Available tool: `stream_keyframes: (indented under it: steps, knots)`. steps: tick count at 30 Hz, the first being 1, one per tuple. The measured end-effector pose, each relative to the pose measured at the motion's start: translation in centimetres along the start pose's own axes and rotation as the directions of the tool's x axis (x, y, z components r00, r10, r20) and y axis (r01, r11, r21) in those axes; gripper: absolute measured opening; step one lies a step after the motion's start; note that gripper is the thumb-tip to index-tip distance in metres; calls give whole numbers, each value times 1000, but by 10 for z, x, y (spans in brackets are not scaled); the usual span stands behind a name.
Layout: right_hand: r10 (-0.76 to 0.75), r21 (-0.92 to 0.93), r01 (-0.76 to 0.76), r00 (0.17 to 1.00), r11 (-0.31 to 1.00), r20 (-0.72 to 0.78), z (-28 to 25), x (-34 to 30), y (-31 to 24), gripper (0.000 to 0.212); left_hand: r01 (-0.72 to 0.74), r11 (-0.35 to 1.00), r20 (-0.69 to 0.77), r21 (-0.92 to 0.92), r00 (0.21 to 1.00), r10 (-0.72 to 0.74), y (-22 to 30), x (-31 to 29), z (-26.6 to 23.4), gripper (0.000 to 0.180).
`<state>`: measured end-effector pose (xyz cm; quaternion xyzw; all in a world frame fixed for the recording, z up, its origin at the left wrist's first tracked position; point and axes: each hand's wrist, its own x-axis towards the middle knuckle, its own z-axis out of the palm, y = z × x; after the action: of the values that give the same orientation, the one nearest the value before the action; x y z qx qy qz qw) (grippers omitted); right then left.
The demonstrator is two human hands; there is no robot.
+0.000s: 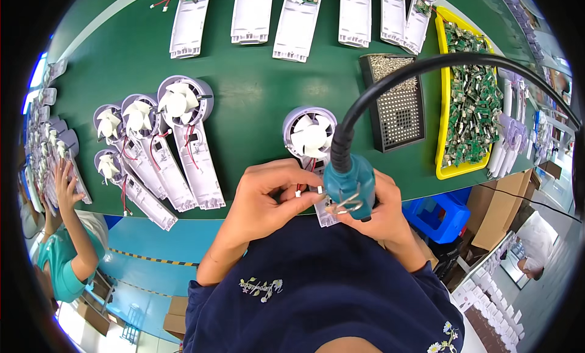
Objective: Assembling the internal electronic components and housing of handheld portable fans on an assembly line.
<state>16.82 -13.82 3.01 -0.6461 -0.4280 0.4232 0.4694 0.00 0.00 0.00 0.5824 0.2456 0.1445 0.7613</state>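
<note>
A handheld fan half-shell (309, 132) with white blades and a lavender ring lies in front of me, its handle partly hidden under my hands. My left hand (271, 191) is closed over the handle, thumb and forefinger pinching a small white wire plug (320, 189). Another white plug (298, 194) shows by its fingers, near some red wire. My right hand (384, 210) is wrapped round a teal electric screwdriver (348, 185), which stands upright over the handle. The tool hides its own tip and part of the handle.
Several fan half-shells (183, 103) lie at left, with more handle shells (298, 30) along the far side. A black screw tray (396, 103) and a yellow bin (446, 109) of green circuit boards stand at right. The black cable (463, 59) arches over them. A co-worker's hand (66, 185) is far left.
</note>
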Motion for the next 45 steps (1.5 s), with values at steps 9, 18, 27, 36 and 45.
stream_keyframes:
  steps: [9,18,27,36,45]
  knots:
    - [138,104,-130,987,986,-81,3,0,7,47,-73,997,-19,18,997,74,-2,10,0,21]
    - [54,142,-35,990,989,-130,10,1,13,36,-191,972,-57,137,978,201,-5,8,5,21]
    - [59,103,-45,990,994,-131,11,-1,13,36,-149,979,-78,141,984,161,-5,5,8,20]
    - [115,89,-98,971,991,-209,-7,-3,8,48,-240,904,-246,354,909,337,-3,10,8,18]
    - [-54,-233,25,991,972,-120,-13,20,-4,41,-233,870,-340,434,852,398,-6,12,22,16]
